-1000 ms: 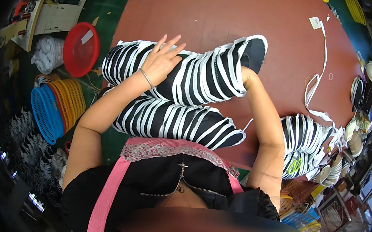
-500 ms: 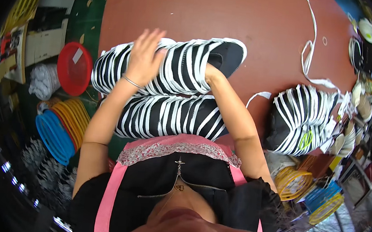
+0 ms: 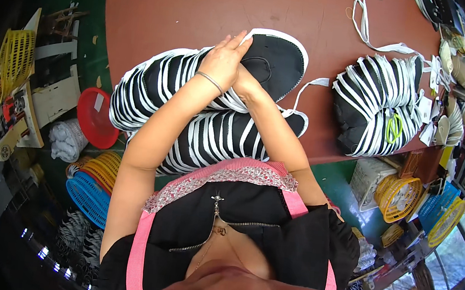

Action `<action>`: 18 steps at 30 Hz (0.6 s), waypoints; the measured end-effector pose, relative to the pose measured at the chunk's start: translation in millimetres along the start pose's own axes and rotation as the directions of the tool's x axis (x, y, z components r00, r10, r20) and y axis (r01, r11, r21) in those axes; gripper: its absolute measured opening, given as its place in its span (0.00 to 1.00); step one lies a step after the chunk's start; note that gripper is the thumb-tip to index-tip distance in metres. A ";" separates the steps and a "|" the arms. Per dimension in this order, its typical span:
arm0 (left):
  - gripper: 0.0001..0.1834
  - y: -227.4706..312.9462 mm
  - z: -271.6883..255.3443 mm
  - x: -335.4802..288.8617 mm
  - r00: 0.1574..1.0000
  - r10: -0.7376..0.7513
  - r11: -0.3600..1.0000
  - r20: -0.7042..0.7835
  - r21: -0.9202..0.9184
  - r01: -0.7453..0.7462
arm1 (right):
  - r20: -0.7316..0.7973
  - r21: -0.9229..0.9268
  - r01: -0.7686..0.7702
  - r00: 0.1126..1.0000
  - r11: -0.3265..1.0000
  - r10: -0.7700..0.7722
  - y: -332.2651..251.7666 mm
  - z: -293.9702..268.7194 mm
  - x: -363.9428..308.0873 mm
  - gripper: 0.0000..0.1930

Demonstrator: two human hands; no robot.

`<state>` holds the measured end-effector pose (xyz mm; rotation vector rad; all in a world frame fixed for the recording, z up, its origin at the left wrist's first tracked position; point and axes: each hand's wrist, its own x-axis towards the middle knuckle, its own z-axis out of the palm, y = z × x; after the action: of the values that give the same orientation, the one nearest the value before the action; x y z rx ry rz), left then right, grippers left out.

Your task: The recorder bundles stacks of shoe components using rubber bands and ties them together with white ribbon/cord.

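A long stack of black shoe insoles with white edge binding point(image 3: 160, 79) lies on its side across the table, its end insole point(image 3: 280, 60) facing right. My left hand point(image 3: 222, 63), with a bracelet at the wrist, is closed over the stack's upper edge near that end, fingers on the white rim. My right hand point(image 3: 245, 83) is against the stack just below, its fingers hidden behind my left hand and the insoles. Nearer me lies a second such row of insoles point(image 3: 219, 138), partly covered by my forearms. At right sits a separate bundle of insoles point(image 3: 373, 105) with a yellow-green loop.
White binding tape point(image 3: 361, 26) trails over the reddish-brown table point(image 3: 162, 4). Loose pieces and tags crowd its right edge. On the floor at left are a red basin point(image 3: 96, 118) and blue and orange baskets point(image 3: 88, 190); a yellow basket point(image 3: 398, 199) stands at right.
My left hand has moved right along the stack from its middle to its right end, coming beside my right hand. The end insole stands out more, and the view has shifted.
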<state>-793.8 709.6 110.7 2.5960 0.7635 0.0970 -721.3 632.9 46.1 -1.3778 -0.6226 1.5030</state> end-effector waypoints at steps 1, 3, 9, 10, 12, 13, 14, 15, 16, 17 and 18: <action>0.36 -4.8 2.4 0.5 0.999 0.010 1.000 0.035 0.002 -0.010 | -0.024 0.025 -0.001 1.000 1.000 0.001 1.1 2.9 -2.1 0.18; 0.37 -18.1 3.6 -2.9 0.996 -0.058 0.998 0.060 0.004 0.058 | -0.013 -0.132 -0.031 0.999 0.991 0.030 11.4 -0.5 -4.8 0.14; 0.41 -40.0 9.1 -14.0 0.988 -0.057 0.960 0.142 -0.264 0.093 | -0.144 -0.320 -0.075 0.989 0.945 0.030 16.1 0.2 4.2 0.07; 0.41 -39.9 8.3 -14.9 0.988 -0.048 0.962 0.144 -0.261 0.084 | -0.152 -0.315 -0.073 0.988 0.946 0.025 21.2 -1.7 10.5 0.07; 0.41 -40.0 7.8 -16.6 0.998 -0.010 0.930 0.066 -0.366 0.033 | -0.144 -0.457 0.058 0.980 0.887 -0.138 30.5 -4.8 17.6 0.09; 0.43 -44.4 5.2 -17.7 0.997 -0.008 0.934 0.078 -0.354 0.036 | -0.123 -0.503 0.147 0.963 0.852 -0.239 19.2 -2.6 6.9 0.08; 0.43 -45.7 6.1 -16.4 0.997 -0.005 0.935 0.080 -0.354 0.033 | -0.127 -0.502 0.146 0.963 0.853 -0.240 7.9 -2.6 -3.9 0.08; 0.45 -47.8 6.1 -13.3 0.994 0.013 0.949 0.110 -0.313 0.023 | -0.218 -0.607 0.208 0.885 0.767 -0.412 -4.4 -4.4 -12.8 0.08; 0.47 -49.1 6.2 -11.4 0.990 0.023 0.962 0.141 -0.272 0.016 | -0.276 -0.708 0.241 0.771 0.664 -0.574 -16.5 -9.4 -21.4 0.07; 0.47 -48.3 4.8 -8.8 0.983 0.014 0.966 0.183 -0.258 0.034 | -0.385 -0.758 0.184 0.649 0.626 -0.656 -28.6 -23.6 -31.4 0.07; 0.47 -48.0 8.8 -7.5 0.983 0.013 0.964 0.181 -0.263 0.036 | -0.468 -0.798 0.114 0.501 0.591 -0.728 -39.9 -45.2 -43.2 0.07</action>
<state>-822.6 738.5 82.8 2.3084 0.6515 -0.0389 -671.0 600.1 89.6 -2.0115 -0.9238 0.0590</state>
